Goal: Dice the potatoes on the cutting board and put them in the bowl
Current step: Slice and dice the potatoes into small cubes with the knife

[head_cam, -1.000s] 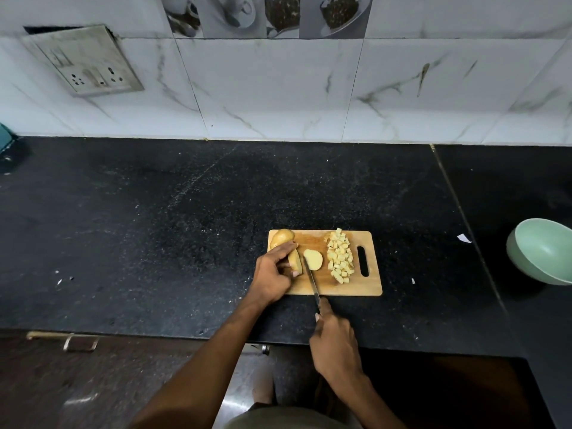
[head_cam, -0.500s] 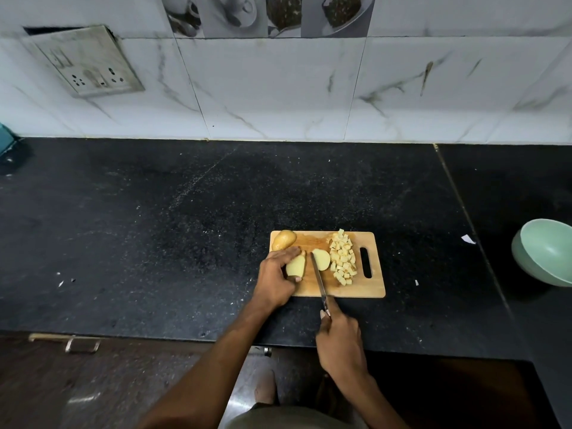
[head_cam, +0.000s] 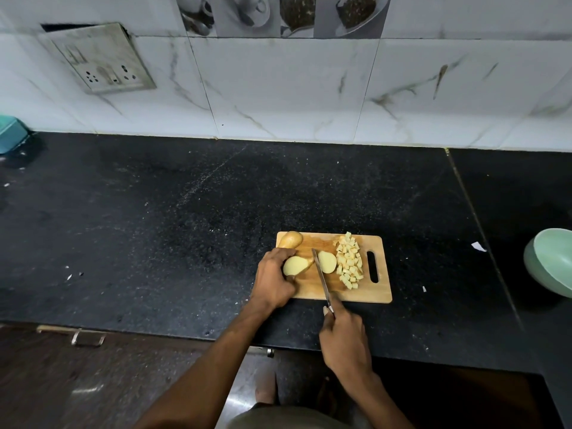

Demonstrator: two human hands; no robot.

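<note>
A wooden cutting board lies on the black counter. On it, my left hand grips a potato half with its cut face turned up. A knife held by my right hand stands between that half and a second potato half lying to its right. A whole potato sits at the board's far left corner. A pile of diced potato lies near the board's handle slot. The pale green bowl stands at the far right.
The black counter stretches wide to the left and behind the board. A tiled wall with a socket plate bounds the back. A teal object sits at the far left edge. Small scraps lie between board and bowl.
The left hand has turned the potato half so its cut face shows. The knife has shifted right, and the two halves now lie apart with the blade between them.
</note>
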